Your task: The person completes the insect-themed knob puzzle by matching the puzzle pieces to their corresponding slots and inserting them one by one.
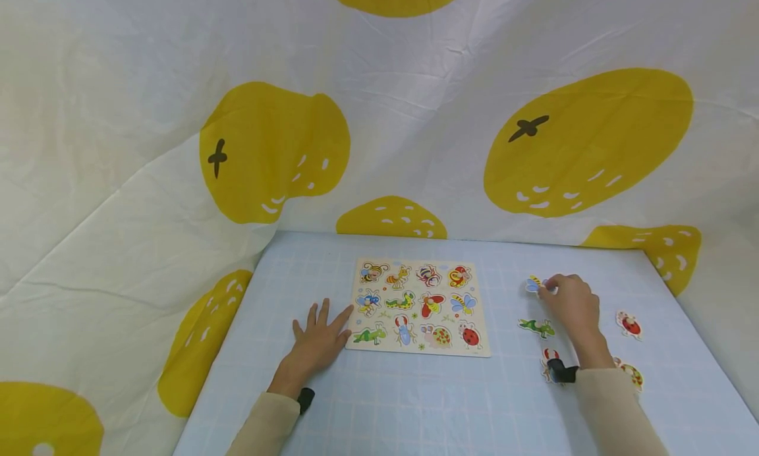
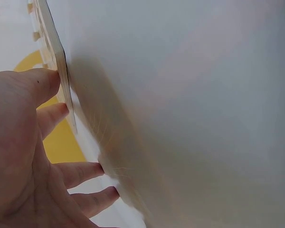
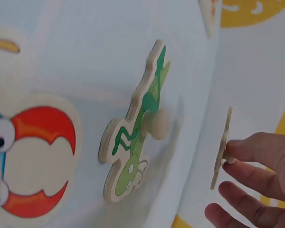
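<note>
held piece partly hidden, beetle piece cropped

Is a flat table surface, pale blue with a faint lighter grid. Carries a puzzle board, lying flat, with pictures of small animals in three rows of four. Carries also, to the right of this board, a green grasshopper piece, level with the board's lower half, lying with its round wooden knob upward. Bears, also right of the board but mostly nearer than its front edge, a stag beetle piece, partly hidden. Bears, farther right of the board, a ladybird piece, level with the board's lower half, and a partly hidden snail piece, nearer than the board's front edge.
</note>
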### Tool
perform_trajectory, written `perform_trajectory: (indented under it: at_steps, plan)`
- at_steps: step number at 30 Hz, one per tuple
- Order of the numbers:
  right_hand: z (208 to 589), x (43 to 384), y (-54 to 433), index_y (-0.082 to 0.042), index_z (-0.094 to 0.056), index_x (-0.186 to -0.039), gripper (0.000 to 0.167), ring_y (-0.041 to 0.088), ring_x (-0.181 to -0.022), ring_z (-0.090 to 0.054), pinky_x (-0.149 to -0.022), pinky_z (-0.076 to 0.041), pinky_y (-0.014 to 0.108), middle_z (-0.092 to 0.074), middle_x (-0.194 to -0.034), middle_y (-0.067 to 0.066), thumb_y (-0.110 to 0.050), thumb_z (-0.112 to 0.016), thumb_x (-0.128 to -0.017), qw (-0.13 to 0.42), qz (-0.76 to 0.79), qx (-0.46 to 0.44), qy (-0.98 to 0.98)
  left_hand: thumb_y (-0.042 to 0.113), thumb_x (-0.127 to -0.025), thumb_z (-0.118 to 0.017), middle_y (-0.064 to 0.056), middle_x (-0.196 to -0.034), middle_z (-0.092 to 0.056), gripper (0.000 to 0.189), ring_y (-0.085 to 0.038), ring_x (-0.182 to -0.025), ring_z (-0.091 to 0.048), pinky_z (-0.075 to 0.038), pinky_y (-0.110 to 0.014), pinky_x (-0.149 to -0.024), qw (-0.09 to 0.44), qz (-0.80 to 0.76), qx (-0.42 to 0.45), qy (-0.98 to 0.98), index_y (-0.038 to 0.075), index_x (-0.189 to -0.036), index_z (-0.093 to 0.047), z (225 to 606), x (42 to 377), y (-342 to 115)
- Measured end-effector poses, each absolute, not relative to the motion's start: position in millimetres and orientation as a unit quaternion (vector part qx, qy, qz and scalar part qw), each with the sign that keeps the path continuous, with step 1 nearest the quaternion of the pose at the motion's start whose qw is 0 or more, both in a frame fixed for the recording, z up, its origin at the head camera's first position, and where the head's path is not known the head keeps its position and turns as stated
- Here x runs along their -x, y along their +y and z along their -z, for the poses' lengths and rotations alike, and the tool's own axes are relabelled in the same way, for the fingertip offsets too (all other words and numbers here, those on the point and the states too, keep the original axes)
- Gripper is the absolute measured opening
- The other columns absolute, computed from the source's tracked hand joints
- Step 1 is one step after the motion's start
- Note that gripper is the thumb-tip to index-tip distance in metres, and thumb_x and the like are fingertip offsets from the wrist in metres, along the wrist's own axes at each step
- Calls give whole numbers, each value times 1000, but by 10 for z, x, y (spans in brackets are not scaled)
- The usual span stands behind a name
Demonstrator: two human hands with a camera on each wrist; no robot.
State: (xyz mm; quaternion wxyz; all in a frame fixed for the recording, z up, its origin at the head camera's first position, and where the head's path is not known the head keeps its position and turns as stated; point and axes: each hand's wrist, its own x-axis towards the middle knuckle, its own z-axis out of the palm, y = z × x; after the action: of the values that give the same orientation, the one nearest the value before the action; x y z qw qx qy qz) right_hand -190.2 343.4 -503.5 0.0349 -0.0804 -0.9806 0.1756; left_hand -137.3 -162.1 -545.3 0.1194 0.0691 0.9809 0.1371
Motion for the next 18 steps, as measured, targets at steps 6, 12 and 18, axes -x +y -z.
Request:
perform_trajectory:
  at_steps: [6, 12, 18]
  plan:
    - [5020, 1875, 3293, 5, -70, -102, 29, 48, -92, -56, -71, -44, 61, -58, -111, 35, -22, -70, -92, 43, -171, 68, -982, 42, -104, -50, -24, -163, -15, 55, -50, -147, -6, -6, -81, -104, 119, -138, -69, 981, 32, -157, -36, 5457, 1367, -1625]
    - [5004, 1855, 3160, 3, -72, -101, 27, 48, -94, -57, -70, -46, 61, -59, -112, 34, -21, -70, -91, 60, -173, 50, -982, 43, -104, -50, -24, -163, -14, 55, -50, -148, -6, -6, -81, -104, 121, -136, -69, 981, 32, -157, -36, 5461, 1371, -1623]
    - [5013, 1837, 3060, 1, -73, -98, 24, 49, -93, -59, -66, -46, 60, -62, -108, 32, -21, -71, -90, 84, -176, 24, -981, 43, -104, -50, -24, -163, -14, 56, -50, -147, -6, -6, -81, -104, 121, -131, -70, 982, 32, -157, -35, 5462, 1375, -1627]
